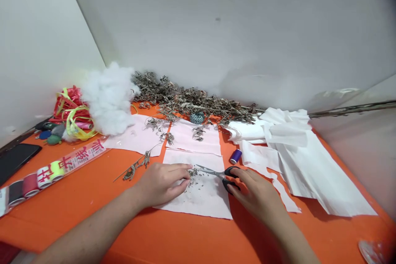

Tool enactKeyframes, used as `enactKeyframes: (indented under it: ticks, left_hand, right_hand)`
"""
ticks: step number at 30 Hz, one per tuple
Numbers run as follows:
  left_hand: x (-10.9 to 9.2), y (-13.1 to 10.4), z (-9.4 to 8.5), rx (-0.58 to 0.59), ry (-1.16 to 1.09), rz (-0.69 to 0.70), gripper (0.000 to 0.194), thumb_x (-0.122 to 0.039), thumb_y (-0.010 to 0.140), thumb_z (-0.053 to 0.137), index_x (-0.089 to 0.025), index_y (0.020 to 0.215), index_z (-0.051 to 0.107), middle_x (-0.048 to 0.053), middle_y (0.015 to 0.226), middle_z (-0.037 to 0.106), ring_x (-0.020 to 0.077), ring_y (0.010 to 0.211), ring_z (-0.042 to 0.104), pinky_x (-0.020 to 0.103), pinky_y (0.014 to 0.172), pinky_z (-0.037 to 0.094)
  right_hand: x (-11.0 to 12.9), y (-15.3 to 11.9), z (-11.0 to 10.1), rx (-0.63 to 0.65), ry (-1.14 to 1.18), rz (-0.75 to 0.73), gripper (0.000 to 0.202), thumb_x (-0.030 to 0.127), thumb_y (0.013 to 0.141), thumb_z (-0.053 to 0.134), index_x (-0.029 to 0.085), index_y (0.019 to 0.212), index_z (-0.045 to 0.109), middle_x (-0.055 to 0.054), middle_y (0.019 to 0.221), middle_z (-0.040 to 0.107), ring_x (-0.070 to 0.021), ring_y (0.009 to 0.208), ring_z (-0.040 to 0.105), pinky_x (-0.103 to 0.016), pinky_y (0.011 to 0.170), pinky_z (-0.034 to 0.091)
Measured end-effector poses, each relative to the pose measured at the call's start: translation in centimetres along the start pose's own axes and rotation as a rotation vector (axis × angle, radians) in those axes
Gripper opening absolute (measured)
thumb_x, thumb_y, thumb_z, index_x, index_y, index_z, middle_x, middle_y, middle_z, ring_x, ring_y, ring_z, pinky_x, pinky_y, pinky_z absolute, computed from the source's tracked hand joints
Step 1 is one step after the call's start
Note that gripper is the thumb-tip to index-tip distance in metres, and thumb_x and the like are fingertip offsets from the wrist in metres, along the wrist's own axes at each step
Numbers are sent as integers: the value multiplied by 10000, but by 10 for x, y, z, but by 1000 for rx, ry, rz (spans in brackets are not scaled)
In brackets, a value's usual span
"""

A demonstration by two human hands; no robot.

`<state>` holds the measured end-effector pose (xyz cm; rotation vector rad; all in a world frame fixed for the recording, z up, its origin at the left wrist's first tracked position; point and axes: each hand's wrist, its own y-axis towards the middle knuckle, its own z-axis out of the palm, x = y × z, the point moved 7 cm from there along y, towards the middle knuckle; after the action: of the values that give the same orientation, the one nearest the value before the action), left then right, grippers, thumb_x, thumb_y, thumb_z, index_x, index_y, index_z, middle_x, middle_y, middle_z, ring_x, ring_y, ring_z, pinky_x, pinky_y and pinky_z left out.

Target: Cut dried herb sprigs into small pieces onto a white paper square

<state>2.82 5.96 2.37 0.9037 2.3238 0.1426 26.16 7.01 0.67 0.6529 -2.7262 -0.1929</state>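
Observation:
My right hand (255, 189) holds a pair of black-handled scissors (213, 172), thumb and fingers in the handle loops, with the blades slightly apart and pointing left. My left hand (165, 183) is closed in a pinch just left of the blade tips. Whatever lies between its fingertips is too small to make out. Beneath both sits a white cloth square (207, 202), strewn with small cut bits of dried leaf (194, 179). To the left of my left hand lies a dried sprig (134, 169). A purple thread spool (235, 156) rests beyond my right hand.
Dried plant stalks (198, 99) stretch along the wall, beside white stuffing (108, 95) and red and yellow ribbon (74, 111). White fabric (306, 165) covers the right side. A thread pack (49, 173) and a phone (18, 159) lie left on the orange table (93, 202).

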Motion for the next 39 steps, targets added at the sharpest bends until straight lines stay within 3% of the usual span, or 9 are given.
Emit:
enactKeyframes:
  ticks: [6,17,20,23,26,28,33,39]
  left_hand:
    - [10,0,-7,-111,-82,-149,150,-208,898,547,-223,937,692,59,1089,769,205,941,733,286,797,541]
    - [32,-5,-11,-230,-391,-532,185,-344,873,616,-196,895,724,38,794,749,164,654,653,245,575,482]
    - [35,-5,-7,-234,-515,-600,207,-374,847,650,-183,885,721,35,712,731,148,555,620,237,507,440]
    - [36,-5,-5,-247,-667,-645,231,-403,838,658,-178,883,687,90,1013,756,138,583,665,219,468,428]
    - [38,-5,-3,-280,-793,-677,264,-444,853,629,-181,883,645,115,1231,683,136,624,685,194,407,380]
    - [40,-6,-1,-302,-852,-697,281,-457,862,613,-180,904,636,119,1206,688,143,660,685,184,399,371]
    - [42,-7,6,-315,-945,-728,274,-419,836,654,-154,904,649,67,801,734,138,605,639,189,430,399]
    - [41,-6,8,-340,-1020,-729,276,-415,793,693,-161,839,597,90,930,743,149,668,669,197,453,430]
  right_hand:
    - [4,0,0,0,6,-67,189,221,881,561,239,1061,615,-35,898,728,-209,815,674,-295,678,521]
    - [4,-2,3,30,15,-84,191,229,868,600,244,1057,622,-22,868,731,-195,731,679,-275,567,514]
    - [3,-3,1,18,28,-91,212,229,877,597,241,1088,608,-31,912,736,-188,762,692,-275,610,540]
    - [5,-3,-3,-32,35,-98,217,230,894,579,223,1109,608,-61,965,737,-200,813,704,-298,670,561]
    - [8,-5,-6,-103,33,-106,218,233,904,571,203,1113,628,-85,979,743,-218,844,712,-322,712,569]
    - [10,-6,-8,-150,32,-105,220,242,906,582,201,1113,642,-86,985,747,-223,857,716,-326,727,572]
    - [10,-8,-18,-271,51,-64,238,283,904,614,221,1133,629,-84,1001,736,-239,915,700,-358,767,572]
    - [6,-13,-32,-477,99,100,400,299,890,638,209,1256,504,-108,1056,663,-245,897,706,-390,763,582]
